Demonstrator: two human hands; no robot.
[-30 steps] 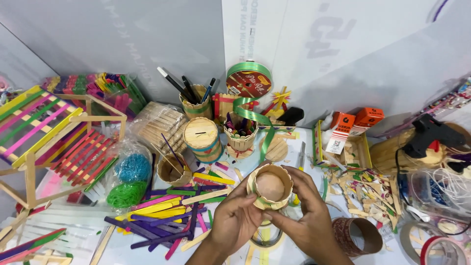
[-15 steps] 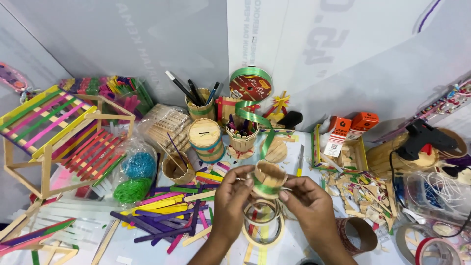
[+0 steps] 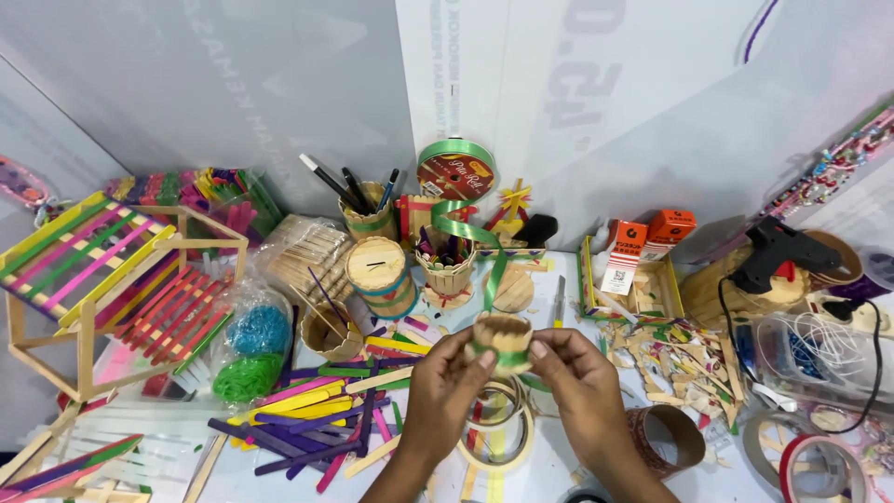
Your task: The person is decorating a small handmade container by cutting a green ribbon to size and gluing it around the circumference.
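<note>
A small round stick cup [image 3: 502,341] with a green ribbon band around it is held above the table, between the left hand [image 3: 445,402] and the right hand [image 3: 582,391]. It is pinched from both sides: the left thumb and forefinger are pressed on its left wall, the right ones on its right wall. The other fingers are curled under and cannot be seen well. The bottom of the cup is hidden, and both forearms are cut off by the lower edge.

Under the hands, rolls of tape [image 3: 498,428] are partly covered. The green ribbon [image 3: 473,237] is seen coming down from its spool [image 3: 456,169] toward the cup — where it ends cannot be told.

Little free room is left: the loose coloured sticks [image 3: 312,410] lie just to the left, the cardboard tube [image 3: 666,436] just to the right, and the glue gun [image 3: 778,250] well apart — near the right edge.
</note>
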